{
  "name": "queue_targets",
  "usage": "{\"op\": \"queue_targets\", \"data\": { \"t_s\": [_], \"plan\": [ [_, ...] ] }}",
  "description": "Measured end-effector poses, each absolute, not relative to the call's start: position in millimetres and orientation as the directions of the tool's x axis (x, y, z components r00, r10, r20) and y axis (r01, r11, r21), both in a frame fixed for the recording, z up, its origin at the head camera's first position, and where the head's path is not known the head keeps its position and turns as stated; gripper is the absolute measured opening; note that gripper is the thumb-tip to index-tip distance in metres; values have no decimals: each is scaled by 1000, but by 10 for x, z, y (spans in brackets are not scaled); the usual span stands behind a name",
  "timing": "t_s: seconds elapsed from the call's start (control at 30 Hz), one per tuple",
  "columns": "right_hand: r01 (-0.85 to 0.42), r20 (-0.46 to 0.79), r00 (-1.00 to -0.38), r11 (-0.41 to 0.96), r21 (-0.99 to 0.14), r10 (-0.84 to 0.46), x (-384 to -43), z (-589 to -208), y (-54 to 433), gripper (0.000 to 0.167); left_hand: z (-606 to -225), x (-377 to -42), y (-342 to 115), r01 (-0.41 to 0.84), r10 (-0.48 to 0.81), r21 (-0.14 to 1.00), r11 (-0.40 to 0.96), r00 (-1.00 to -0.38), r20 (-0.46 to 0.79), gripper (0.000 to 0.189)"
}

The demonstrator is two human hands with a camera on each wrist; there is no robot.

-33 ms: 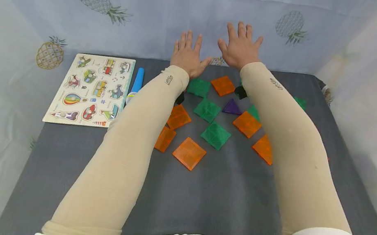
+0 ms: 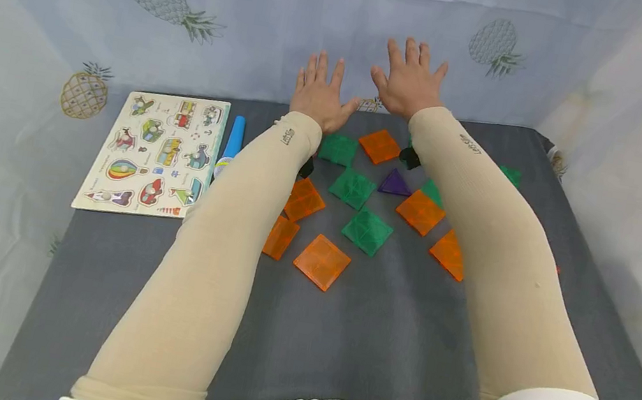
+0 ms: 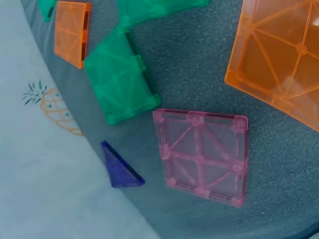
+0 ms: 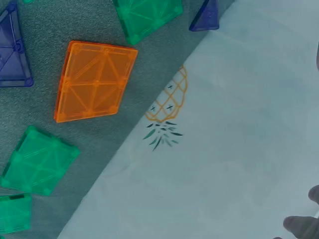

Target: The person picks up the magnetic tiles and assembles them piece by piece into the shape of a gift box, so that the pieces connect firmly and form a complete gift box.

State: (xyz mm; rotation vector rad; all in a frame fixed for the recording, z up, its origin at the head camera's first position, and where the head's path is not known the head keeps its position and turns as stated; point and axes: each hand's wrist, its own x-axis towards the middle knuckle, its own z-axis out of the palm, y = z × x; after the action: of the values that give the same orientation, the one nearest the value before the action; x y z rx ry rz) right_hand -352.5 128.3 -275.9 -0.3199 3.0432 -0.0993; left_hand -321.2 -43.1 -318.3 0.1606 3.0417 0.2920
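Observation:
Both hands are stretched out over the table's far side in the head view, bare and holding nothing. My left hand point(image 2: 321, 95) has its fingers straight and spread, beyond a green square tile point(image 2: 338, 149). Farther right, my right hand point(image 2: 409, 82) is also spread flat, in front of the curtain. Near the wrists lie an orange square tile point(image 2: 379, 146) and a purple triangle tile point(image 2: 395, 183). The left wrist view shows a pink square tile point(image 3: 201, 158) and a small purple triangle point(image 3: 119, 168). A few fingertips point(image 4: 301, 226) enter the right wrist view at its lower right.
Several more orange and green tiles lie about the grey table point(image 2: 374, 336). A wooden picture puzzle board point(image 2: 102, 176) rests at the left, beside a blue tube-shaped object point(image 2: 235, 136) partly covered by the left sleeve. A pineapple-print curtain point(image 2: 302, 6) hangs behind the table.

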Motion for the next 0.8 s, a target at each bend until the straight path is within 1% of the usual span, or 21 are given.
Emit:
{"op": "queue_targets", "data": {
  "t_s": [0.13, 0.27, 0.33, 0.43, 0.53, 0.63, 0.7, 0.8],
  "plan": [
    [-193, -126, -971, 977, -91, -204, -3556, -2890, 1336, 68, -3269, -3203, -479, 86, 106, 176, 981, -989, -104, 81],
    [-188, -194, -959, 976, -113, -208, -3538, -3100, 1453, 70, -3350, -3150, -549, 121, 148, 156, 980, -973, -179, 82],
    [-211, -202, -951, 968, -132, -235, -3490, -3198, 1486, 72, -3352, -3104, -609, 160, 187, 144, 977, -960, -206, 83],
    [-305, -214, -919, 941, -146, -331, -3321, -3305, 1489, 71, -3313, -2976, -719, 211, 238, 132, 969, -942, -238, 85],
    [-433, -227, -860, 889, -149, -456, -3016, -3388, 1478, 63, -3323, -2727, -828, 207, 238, 134, 969, -925, -297, 87],
    [-544, -223, -796, 826, -147, -563, -2650, -3487, 1494, 57, -3424, -2339, -924, 168, 209, 144, 975, -914, -349, 83],
    [-589, -219, -763, 794, -151, -608, -2426, -3555, 1519, 55, -3535, -2060, -979, 151, 197, 152, 977, -915, -353, 81],
    [-615, -247, -731, 771, -165, -636, -2168, -3664, 1562, 59, -3731, -1685, -1044, 149, 195, 163, 975, -927, -320, 79]
  ]
}}
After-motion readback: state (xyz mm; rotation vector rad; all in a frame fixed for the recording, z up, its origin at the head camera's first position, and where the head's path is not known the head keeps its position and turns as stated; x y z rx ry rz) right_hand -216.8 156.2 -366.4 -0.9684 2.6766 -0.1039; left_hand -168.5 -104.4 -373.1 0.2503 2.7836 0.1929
